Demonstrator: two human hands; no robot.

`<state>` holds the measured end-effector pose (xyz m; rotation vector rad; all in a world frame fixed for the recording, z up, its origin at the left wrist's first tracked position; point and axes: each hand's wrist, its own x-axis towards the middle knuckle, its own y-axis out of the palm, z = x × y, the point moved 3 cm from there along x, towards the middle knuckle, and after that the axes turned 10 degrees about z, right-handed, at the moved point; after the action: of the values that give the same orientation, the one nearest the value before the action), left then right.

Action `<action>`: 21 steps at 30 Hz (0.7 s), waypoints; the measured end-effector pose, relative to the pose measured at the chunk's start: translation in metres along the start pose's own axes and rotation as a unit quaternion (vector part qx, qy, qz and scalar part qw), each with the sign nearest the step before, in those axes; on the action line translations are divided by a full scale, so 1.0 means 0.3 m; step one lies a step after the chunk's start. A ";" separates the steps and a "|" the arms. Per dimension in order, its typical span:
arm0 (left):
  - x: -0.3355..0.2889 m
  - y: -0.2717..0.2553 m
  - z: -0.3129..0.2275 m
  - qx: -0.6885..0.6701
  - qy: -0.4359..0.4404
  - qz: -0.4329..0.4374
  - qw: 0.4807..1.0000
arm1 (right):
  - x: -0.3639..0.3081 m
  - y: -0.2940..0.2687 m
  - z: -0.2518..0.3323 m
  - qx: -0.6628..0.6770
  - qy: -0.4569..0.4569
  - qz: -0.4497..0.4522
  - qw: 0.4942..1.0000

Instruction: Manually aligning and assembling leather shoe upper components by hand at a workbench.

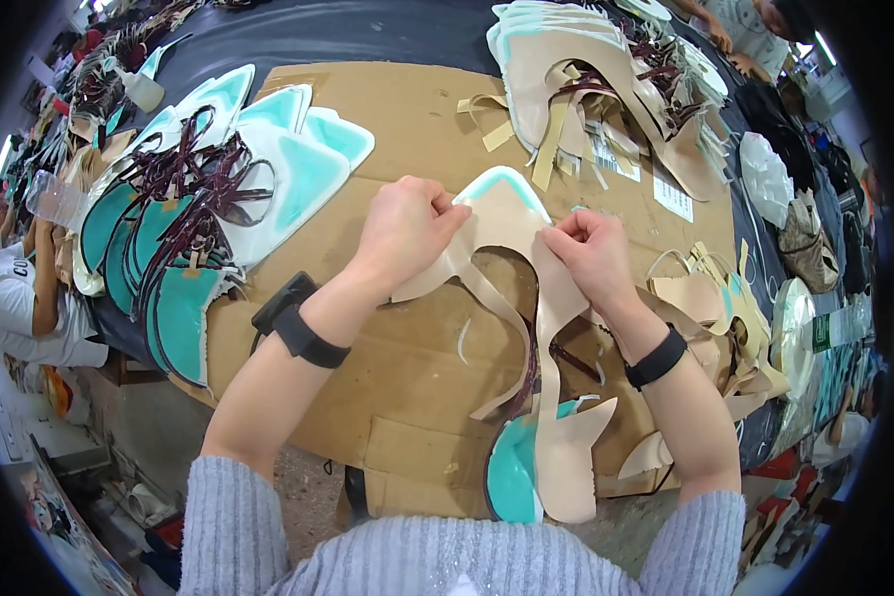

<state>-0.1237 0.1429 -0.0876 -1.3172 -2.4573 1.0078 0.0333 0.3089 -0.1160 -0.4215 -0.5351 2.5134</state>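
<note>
- The left hand (404, 226) and the right hand (591, 250) each pinch the top of a beige shoe upper piece (526, 268) with a teal edge; both grips are clenched on it, thumb against fingers, and the piece lies flat between and below them.
- My judgement: the work is midway. To the left of the grips, a stack of teal-and-white pieces with dark straps (184, 214) lies fanned out; beyond them, a stack of beige pieces (606, 84) is heaped up. Which stack is finished I cannot tell.
- Loose beige offcuts (710, 298) lie just right of the right grip.
- Under the grips a brown cardboard sheet (407, 377) covers the dark worktop (368, 30).
- Other people work at the far left and far right edges; the room looks like a crowded workshop.
</note>
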 end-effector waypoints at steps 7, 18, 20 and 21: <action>0.001 0.018 0.002 0.070 0.053 -0.044 0.995 | 0.011 -0.004 0.001 -0.027 0.011 -0.006 1.000; -0.002 0.017 0.002 0.110 0.047 -0.038 0.992 | -0.003 0.006 0.021 0.016 -0.005 0.018 1.000; -0.015 0.006 0.005 0.144 0.051 -0.043 0.987 | 0.001 0.012 0.018 0.009 -0.001 0.022 1.000; -0.029 -0.013 0.006 0.150 0.039 -0.028 0.988 | 0.001 0.008 0.015 0.001 0.003 0.021 1.000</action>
<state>-0.1222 0.1338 -0.0851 -1.1600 -2.1677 1.2282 0.0302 0.3060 -0.1133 -0.4443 -0.5251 2.5526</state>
